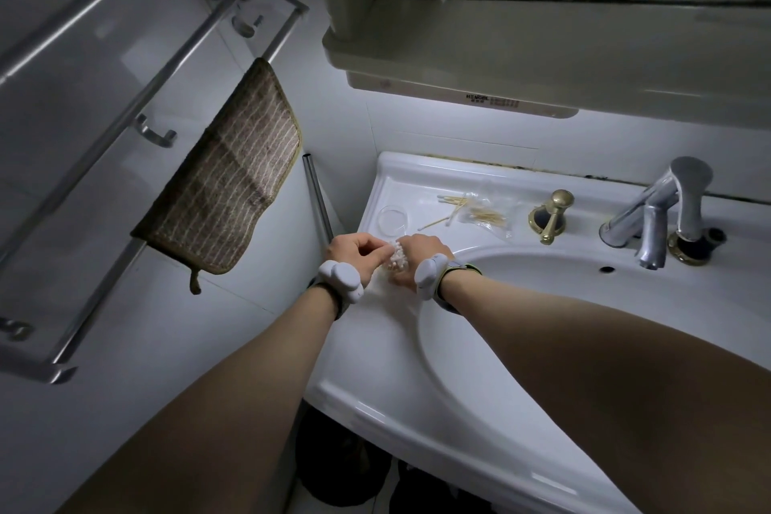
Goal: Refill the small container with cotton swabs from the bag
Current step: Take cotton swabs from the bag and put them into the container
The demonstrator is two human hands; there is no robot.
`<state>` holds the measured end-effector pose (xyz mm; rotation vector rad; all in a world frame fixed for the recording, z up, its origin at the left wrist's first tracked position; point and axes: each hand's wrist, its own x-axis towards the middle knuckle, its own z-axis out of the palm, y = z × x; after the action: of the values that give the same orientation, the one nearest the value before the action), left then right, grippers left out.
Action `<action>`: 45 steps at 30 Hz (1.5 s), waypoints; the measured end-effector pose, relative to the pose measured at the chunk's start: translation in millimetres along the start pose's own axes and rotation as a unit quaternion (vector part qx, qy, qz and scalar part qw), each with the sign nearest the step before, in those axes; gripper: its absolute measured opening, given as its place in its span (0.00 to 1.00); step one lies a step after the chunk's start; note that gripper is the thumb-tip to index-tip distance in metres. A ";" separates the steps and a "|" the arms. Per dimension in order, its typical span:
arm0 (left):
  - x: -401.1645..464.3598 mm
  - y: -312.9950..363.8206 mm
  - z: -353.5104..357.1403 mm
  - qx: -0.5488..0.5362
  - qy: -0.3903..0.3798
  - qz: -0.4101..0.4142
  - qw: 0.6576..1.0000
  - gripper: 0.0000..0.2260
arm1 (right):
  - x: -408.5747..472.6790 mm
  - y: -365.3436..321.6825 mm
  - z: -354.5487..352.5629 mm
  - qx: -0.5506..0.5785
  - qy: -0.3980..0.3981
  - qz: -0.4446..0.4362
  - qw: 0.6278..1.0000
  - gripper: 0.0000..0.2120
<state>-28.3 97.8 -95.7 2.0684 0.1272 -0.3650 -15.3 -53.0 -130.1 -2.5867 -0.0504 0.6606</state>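
Both hands together over the near left corner of the white sink [417,367]. Left hand [354,252] with fingers curled and pinched on the white tips of a bunch of cotton swabs [397,259]. Right hand [419,259] wrapped around the same bunch, most likely around the small container, hidden by the fingers. Round clear lid [393,218] flat on the ledge just beyond the hands. Clear bag [488,215] of wooden-stemmed swabs further right, a few loose swabs [442,217] beside it, short of the brass knob [553,217] and faucet [663,213].
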 end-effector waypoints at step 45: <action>8.5 -7.6 -8.0 0.143 -0.027 0.076 0.986 0.08 | 6.4 8.1 8.8 0.015 0.021 -0.013 1.000 0.08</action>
<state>-20.5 108.1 -101.0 2.3321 -0.1230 -0.3611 -14.3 -55.5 -143.4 -2.5654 -0.0610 0.5928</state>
